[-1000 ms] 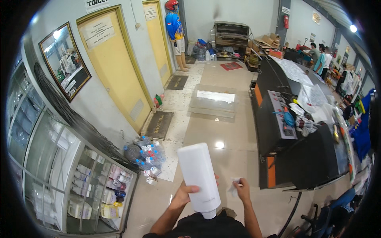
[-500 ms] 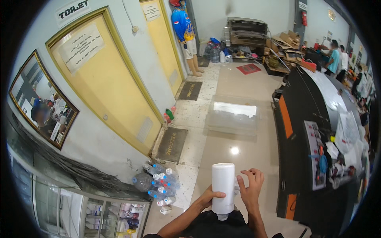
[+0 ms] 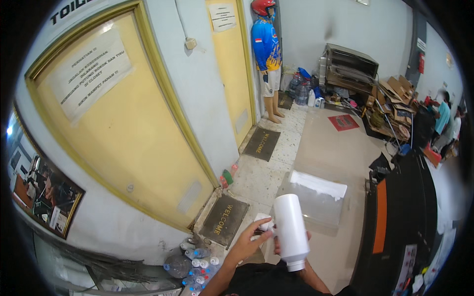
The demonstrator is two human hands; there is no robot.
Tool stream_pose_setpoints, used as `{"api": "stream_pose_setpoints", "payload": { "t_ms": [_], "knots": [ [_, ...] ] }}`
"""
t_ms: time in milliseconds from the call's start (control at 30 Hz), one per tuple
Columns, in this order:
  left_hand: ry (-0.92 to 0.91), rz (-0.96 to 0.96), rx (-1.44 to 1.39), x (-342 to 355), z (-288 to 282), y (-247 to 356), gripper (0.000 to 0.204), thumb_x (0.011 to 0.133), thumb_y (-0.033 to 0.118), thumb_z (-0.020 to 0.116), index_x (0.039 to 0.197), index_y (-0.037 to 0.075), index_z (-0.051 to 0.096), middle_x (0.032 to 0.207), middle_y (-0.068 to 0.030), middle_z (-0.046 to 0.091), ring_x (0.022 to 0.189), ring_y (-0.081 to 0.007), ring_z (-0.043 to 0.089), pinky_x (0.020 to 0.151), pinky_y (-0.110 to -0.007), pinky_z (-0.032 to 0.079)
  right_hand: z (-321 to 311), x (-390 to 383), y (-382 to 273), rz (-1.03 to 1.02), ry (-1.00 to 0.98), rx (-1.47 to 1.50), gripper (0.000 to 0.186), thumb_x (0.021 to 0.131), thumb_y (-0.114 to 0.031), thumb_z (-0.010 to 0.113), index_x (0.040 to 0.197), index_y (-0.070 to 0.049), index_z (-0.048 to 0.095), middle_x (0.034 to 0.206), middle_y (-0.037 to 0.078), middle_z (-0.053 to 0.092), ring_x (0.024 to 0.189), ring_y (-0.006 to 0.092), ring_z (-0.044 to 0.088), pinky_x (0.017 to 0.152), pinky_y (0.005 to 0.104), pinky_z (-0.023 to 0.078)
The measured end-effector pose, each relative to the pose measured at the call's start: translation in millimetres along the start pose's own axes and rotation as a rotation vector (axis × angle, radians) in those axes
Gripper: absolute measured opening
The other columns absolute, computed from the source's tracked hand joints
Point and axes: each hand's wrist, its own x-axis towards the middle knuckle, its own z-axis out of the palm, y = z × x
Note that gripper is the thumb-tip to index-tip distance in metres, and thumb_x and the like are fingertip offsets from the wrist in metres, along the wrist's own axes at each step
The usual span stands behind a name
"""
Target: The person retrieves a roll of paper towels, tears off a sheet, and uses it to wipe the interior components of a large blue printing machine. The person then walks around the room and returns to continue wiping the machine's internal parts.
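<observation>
A large white plastic bottle (image 3: pixel 291 224) is held in front of me, tilted, with its narrow neck toward my body. My right hand (image 3: pixel 307 241) grips it from behind and the right side; most of that hand is hidden by the bottle. On the left, my left hand (image 3: pixel 249 241) has its thumb and fingers around a small white piece (image 3: pixel 264 220) beside the bottle. What kind of thing this piece is, I cannot make out.
Plastic bottles (image 3: pixel 200 266) stand on the floor at lower left, near a doormat (image 3: pixel 223 219) and yellow door (image 3: pixel 113 98). Ahead lies a clear flat panel (image 3: pixel 316 197). A black counter (image 3: pixel 402 212) runs along the right; cardboard (image 3: pixel 395 98) is piled behind. Other people are at far right.
The bottle has passed from my left hand's grip to my right hand's. My left hand is now at the small white piece on the bottle's left. The view has turned leftward.
</observation>
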Motion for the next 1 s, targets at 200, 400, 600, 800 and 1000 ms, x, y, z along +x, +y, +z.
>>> {"api": "stream_pose_setpoints", "payload": {
  "t_ms": [200, 400, 600, 800, 1000],
  "knots": [
    [0.051, 0.044, 0.388, 218, -79, -38, 0.040, 0.094, 0.032, 0.067, 0.125, 0.006, 0.064, 0.116, -0.0156, 0.065, 0.100, -0.0273, 0.066, 0.090, -0.035, 0.050, -7, 153, -134, -0.823, 0.564, -0.571, 0.098, 0.082, -0.062, 0.067, 0.150, -0.002, 0.030, 0.122, 0.021, 0.058, 0.100, 0.0350, 0.062, 0.089, 0.0452, 0.055],
    [-0.389, -0.331, 0.664, 364, -167, -273, 0.046, 0.092, 0.049, 0.064, 0.110, 0.006, 0.070, 0.110, -0.0194, 0.068, 0.102, -0.0354, 0.065, 0.091, -0.042, 0.050, -28, 210, -303, -0.985, 0.587, -0.356, 0.088, 0.086, -0.043, 0.072, 0.151, -0.001, 0.030, 0.135, 0.020, 0.052, 0.121, 0.0327, 0.055, 0.105, 0.0472, 0.049],
    [0.434, -0.395, 1.148, 356, -289, -448, 0.037, 0.086, 0.014, 0.062, 0.121, 0.006, 0.067, 0.114, -0.0115, 0.068, 0.090, -0.0213, 0.064, 0.076, -0.035, 0.052, -39, 314, -494, -0.903, -0.078, 0.199, 0.071, 0.091, -0.036, 0.068, 0.142, 0.006, 0.039, 0.128, 0.019, 0.057, 0.122, 0.0296, 0.057, 0.104, 0.0471, 0.049],
    [0.549, -1.164, 0.148, 422, -305, -434, 0.038, 0.081, 0.037, 0.067, 0.104, 0.008, 0.074, 0.097, -0.0189, 0.072, 0.086, -0.0330, 0.070, 0.072, -0.044, 0.055, -56, 415, -650, -1.490, 0.853, -0.702, 0.091, 0.083, -0.045, 0.075, 0.151, -0.004, 0.032, 0.134, 0.020, 0.054, 0.123, 0.0350, 0.054, 0.106, 0.0508, 0.045],
    [-0.005, -1.075, 0.333, 747, -335, -440, 0.030, 0.084, 0.028, 0.064, 0.101, 0.006, 0.074, 0.093, -0.0155, 0.073, 0.085, -0.0275, 0.070, 0.072, -0.041, 0.056, -84, 498, -783, -1.486, 1.150, -0.900, 0.073, 0.080, -0.029, 0.071, 0.143, -0.002, 0.044, 0.133, 0.015, 0.054, 0.122, 0.0300, 0.054, 0.108, 0.0472, 0.039]
  ]
}}
